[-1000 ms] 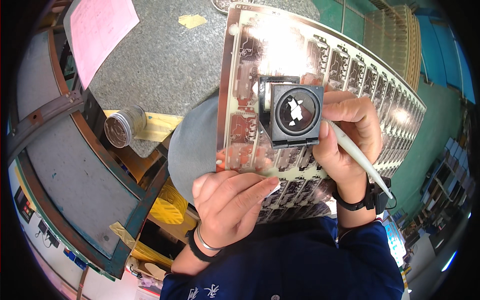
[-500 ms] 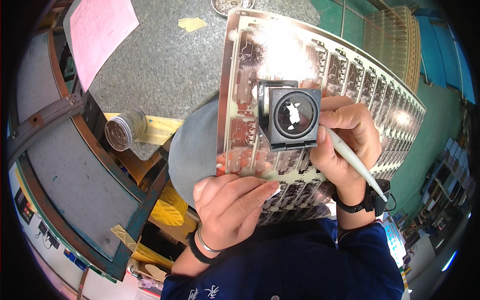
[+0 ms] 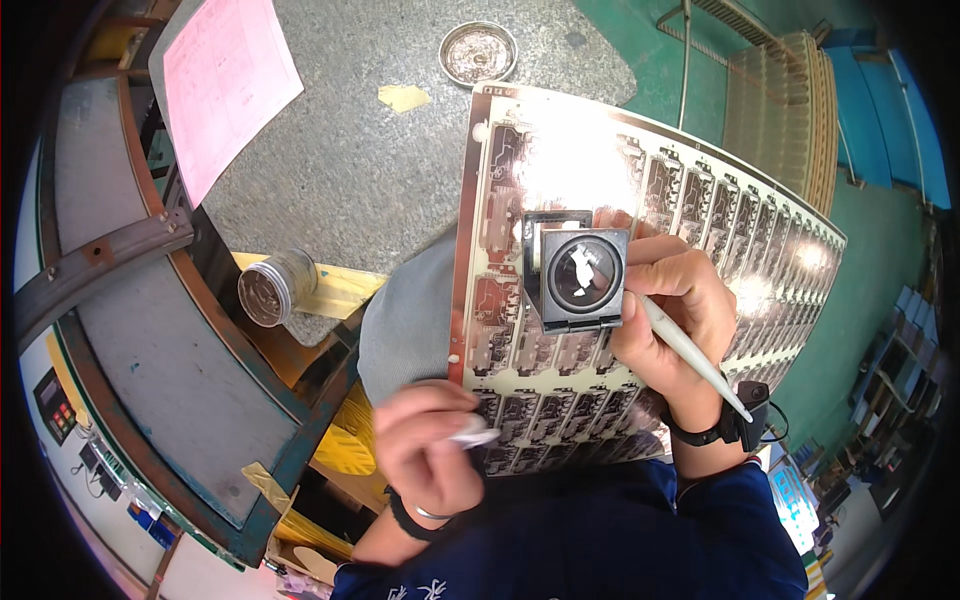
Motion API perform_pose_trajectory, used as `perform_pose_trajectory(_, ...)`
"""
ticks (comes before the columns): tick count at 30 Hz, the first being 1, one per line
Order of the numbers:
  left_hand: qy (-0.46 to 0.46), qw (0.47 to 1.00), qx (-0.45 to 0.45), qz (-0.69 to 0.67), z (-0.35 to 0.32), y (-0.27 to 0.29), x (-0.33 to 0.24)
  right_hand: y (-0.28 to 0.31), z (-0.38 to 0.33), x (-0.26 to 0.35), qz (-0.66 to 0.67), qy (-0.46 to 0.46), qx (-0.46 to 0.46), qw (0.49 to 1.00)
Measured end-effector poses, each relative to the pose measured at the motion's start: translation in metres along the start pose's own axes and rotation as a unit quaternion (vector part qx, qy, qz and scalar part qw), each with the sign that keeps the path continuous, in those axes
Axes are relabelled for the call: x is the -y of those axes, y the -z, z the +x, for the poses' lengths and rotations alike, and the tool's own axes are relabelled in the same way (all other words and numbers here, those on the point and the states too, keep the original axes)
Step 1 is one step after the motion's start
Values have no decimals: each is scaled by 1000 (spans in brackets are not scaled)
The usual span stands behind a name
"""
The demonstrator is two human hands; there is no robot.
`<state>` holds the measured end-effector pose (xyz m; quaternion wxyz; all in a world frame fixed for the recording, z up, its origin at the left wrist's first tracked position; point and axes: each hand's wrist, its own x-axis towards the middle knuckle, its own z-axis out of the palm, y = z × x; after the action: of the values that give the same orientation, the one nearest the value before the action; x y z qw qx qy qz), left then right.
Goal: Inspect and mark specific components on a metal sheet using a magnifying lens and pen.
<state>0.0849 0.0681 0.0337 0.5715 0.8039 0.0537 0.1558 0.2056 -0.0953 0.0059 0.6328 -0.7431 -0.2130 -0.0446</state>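
Note:
A large printed circuit panel (image 3: 560, 395) with rows of repeated circuit patterns leans across my lap, glare whitening its upper part. On it stands a black folding magnifier (image 3: 536, 300), its round lens turned up toward me. My right hand (image 3: 685, 305) grips the magnifier's right side between thumb and fingers. A pale tapered pen-like tool (image 3: 695, 360) also lies in that hand, its thin end pointing down toward the wrist. My left hand (image 3: 425, 450), a little blurred, is closed with a small white wad (image 3: 475, 433) pinched at the fingertips, beside the panel's lower left edge.
A grey speckled tabletop (image 3: 340, 150) holds a pink sheet (image 3: 230, 95), a round shallow tin (image 3: 478, 53) and a scrap of yellow tape (image 3: 403, 97). An open jar (image 3: 272, 290) sits on its near edge. Metal-framed grey panels (image 3: 180, 380) stand left; a ribbed rack (image 3: 780, 120) stands far right.
My left hand has drawn back left from the panel's lower part, and the white wad now shows more. The view has shifted, so the table and panel sit lower. My right hand keeps its hold.

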Motion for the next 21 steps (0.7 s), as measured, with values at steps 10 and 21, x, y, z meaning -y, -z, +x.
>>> perform_pose_trajectory(10,48,911,51,407,27,3,-5,0,2,1,-15,-3,-14,1000)
perform_pose_trajectory(21,34,933,64,352,25,7,5,1,3,2,15,1,5,1000)
